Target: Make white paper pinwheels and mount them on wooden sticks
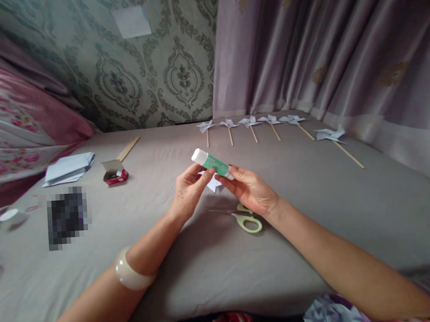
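A green glue stick (218,165) with a white cap is held tilted above the cloth. My left hand (189,188) has its thumb and fingers closed on the middle of the tube. At the lower right end, my right hand (250,188) pinches the glue stick's base. A folded white paper piece (213,182) shows behind and below the tube, partly covered by my fingers; whether I hold it I cannot tell. Below my right hand lies a pair of scissors (249,223) with pale green handles, blades pointing left.
Several paper pinwheels (249,122) on wooden sticks lie along the back and right. To the left are a paper stack (69,168), an open red box (115,175), wooden sticks (129,147) and a blurred dark object (67,217). Crumpled paper (329,313) sits at the bottom edge.
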